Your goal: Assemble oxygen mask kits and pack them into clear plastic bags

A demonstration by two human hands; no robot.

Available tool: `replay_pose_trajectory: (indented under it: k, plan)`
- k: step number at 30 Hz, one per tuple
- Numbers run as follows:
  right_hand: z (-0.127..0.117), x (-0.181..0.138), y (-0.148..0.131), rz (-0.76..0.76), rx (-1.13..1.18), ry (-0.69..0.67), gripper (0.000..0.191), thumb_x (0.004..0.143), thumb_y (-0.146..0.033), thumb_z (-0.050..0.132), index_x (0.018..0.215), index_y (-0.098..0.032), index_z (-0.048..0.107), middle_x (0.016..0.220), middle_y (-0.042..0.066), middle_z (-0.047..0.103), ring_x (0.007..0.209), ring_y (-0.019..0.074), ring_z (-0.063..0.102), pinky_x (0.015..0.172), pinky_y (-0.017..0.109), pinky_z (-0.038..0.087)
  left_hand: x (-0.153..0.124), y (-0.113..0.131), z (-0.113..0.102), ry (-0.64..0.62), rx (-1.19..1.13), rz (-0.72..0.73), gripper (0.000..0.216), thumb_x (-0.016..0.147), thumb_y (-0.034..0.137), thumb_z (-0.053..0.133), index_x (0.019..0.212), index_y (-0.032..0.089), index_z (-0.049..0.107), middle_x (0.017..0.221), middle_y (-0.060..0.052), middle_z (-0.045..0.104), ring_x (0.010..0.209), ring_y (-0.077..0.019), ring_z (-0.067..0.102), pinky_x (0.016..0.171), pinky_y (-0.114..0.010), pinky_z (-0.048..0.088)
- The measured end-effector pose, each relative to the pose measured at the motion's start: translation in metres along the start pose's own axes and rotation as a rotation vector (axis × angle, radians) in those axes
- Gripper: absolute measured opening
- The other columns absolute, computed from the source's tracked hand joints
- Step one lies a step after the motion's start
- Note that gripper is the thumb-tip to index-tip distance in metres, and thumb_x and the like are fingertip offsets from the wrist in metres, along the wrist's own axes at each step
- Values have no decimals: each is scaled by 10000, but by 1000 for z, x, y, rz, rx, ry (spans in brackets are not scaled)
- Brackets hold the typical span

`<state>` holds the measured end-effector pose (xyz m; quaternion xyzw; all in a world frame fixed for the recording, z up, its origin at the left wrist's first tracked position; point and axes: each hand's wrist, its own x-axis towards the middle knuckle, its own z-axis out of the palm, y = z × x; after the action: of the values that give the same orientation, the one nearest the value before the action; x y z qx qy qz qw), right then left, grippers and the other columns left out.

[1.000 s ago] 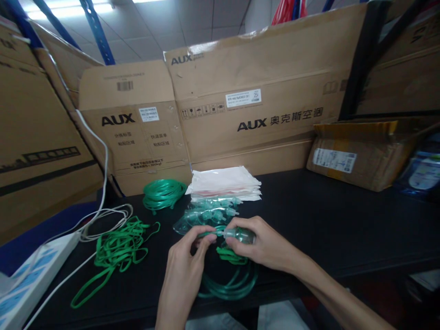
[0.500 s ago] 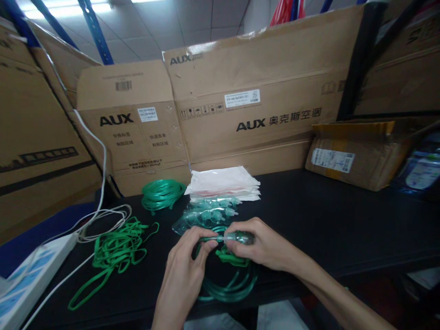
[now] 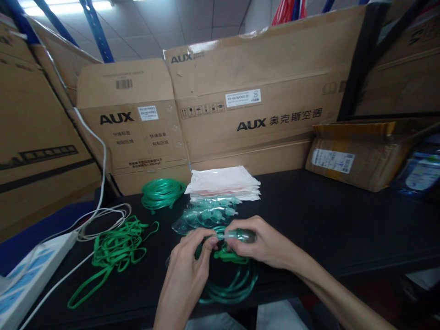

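— Barely anything had shifted since the earlier frame: the left hand (image 3: 187,275) had crept inward, its fingertips (image 3: 210,242) closing up against the right hand (image 3: 264,245).

— What was each one gripping?

— Left thumb and forefinger were pressed together on the end of the green tube (image 3: 233,286). The right hand's fingers were wrapped round a clear green fitting (image 3: 243,235), thumb on top, with its nose pointing at the left.

— And where did the tube sit?

— Its coil lay on the black table (image 3: 326,215) under both hands, close to the near edge, with the pinched end lifted to the fitting. I couldn't tell whether the end was already seated.

— What could have gone wrong?

— I'd judge the soft end might have kinked or slipped off if it met the fitting at an angle. A tug could also have dragged the coil over the edge.

— How were the hands posed?

— Both wrists came in low from the near side, palms turned toward each other and knuckles up. They met just in front of the masks (image 3: 206,214) and the bags (image 3: 225,179). The straps (image 3: 115,250) lay well off to the left.
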<state>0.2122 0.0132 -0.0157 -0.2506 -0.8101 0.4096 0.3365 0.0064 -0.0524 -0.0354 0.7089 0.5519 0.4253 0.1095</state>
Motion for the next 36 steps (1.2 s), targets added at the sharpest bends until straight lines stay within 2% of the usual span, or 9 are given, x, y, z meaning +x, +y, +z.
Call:
replay_pose_trajectory:
  k: [5, 11, 21, 27, 31, 36]
  plan:
    - [2, -2, 1, -24, -5, 1, 117, 863, -200, 643, 862, -142, 745, 717, -38, 568, 670, 115, 466, 610, 208, 383, -1, 6, -3, -27, -73, -32, 271, 1034, 423, 513, 949, 233, 686, 865, 7, 717, 823, -187, 673, 758, -246, 470]
    - [5, -2, 1, -52, -31, 7, 114, 850, -218, 675, 861, -143, 761, 683, -49, 546, 629, 101, 441, 576, 199, 364, 0, 8, -3, -44, -104, -107, 353, 1015, 480, 532, 819, 230, 685, 757, 25, 675, 749, -171, 637, 703, -232, 441]
    - [5, -4, 5, -21, -14, -43, 148, 893, -246, 653, 810, -147, 726, 653, -60, 475, 598, 92, 397, 523, 206, 307, 1, 6, -4, -88, -60, -44, 183, 1009, 368, 550, 950, 238, 666, 907, -4, 708, 859, -198, 659, 743, -255, 458]
    - [2, -2, 0, -6, 3, -28, 162, 900, -258, 651, 864, -139, 755, 688, -37, 564, 643, 112, 458, 582, 212, 359, 0, 5, -4, -34, -72, 6, 157, 1003, 327, 575, 942, 241, 692, 905, -8, 724, 866, -202, 675, 778, -264, 490]
    - [0, -1, -7, 6, 71, -28, 179, 903, -267, 641, 879, -132, 756, 727, -15, 623, 663, 123, 504, 623, 220, 402, -1, 4, -5, 40, -116, 56, 137, 994, 316, 607, 1021, 256, 727, 977, -5, 752, 923, -191, 695, 812, -246, 509]
    - [-1, 0, -11, 18, 151, -31, 207, 905, -319, 651, 878, -139, 750, 676, -32, 592, 582, 100, 463, 568, 209, 393, -2, 4, -5, 164, -128, 84, 113, 965, 319, 657, 956, 251, 747, 931, -2, 756, 882, -188, 701, 803, -236, 516]
